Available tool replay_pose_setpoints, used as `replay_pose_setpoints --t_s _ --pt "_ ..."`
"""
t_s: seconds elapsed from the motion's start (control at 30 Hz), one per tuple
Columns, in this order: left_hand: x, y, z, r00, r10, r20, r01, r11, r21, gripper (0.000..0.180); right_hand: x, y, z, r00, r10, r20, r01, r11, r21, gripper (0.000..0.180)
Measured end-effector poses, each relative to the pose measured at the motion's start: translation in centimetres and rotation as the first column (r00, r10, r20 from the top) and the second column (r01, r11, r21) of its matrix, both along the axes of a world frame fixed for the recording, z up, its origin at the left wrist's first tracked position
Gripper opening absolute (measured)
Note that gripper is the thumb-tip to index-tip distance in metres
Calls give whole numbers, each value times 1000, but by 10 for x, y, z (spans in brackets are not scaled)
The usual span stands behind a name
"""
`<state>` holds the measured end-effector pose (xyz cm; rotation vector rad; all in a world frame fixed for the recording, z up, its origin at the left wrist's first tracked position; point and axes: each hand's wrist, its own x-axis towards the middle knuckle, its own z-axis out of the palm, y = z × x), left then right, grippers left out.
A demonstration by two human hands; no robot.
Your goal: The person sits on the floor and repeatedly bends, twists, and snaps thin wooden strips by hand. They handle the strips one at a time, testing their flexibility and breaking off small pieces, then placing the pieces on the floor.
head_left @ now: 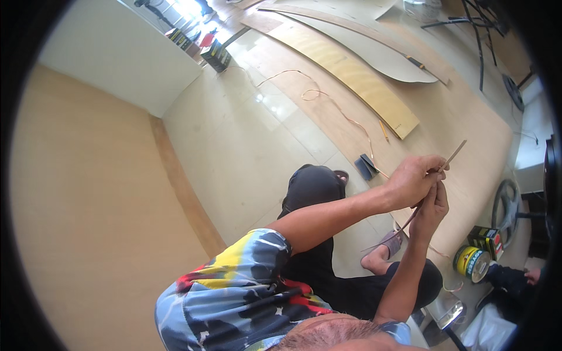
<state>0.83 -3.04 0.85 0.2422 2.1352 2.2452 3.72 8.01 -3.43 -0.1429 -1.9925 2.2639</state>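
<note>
Plywood sheets [351,76] lie flat on the floor. Left hand [413,181] and right hand [432,210] both pinch a thin brown strip [451,158] up in the air. Strip looks bendy; a hard pull could snap it, I think.

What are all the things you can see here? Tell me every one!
thin strip: one, pale brown, pinched between both hands
long board: one, yellow wood, lying on the floor, upper middle
curved panel: one, grey-beige, beyond the yellow board
loose cord: one, pale, curling across the floor
dark flat tool: one, black, on the floor near the hands
round tin: one, yellow and green, lower right
small box: one, yellow and black, beside the tin
left hand: grips the strip from above
right hand: grips the strip just below
</note>
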Motion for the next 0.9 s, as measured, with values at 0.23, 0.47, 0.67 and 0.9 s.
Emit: replay_pose_setpoints --t_s 0.23,0.47,0.67,0.9 --pt "-1 9 -2 996 25 -85 -32 996 -80 16 -4 7 2 1000 -12 -24 12 1000 -23 27" --pt "-3 9 -10 935 20 -354 -135 944 -302 17 -2 14 0 999 8 48 -8 1000 6 28" --pt "-3 16 -15 949 -58 -309 -102 872 -479 22 -5 21 -26 996 9 84 7 983 -186 26" --pt "-9 2 -51 938 -119 -325 -80 839 -538 35 -10 21 -40 972 206 114 -152 917 -368 30"
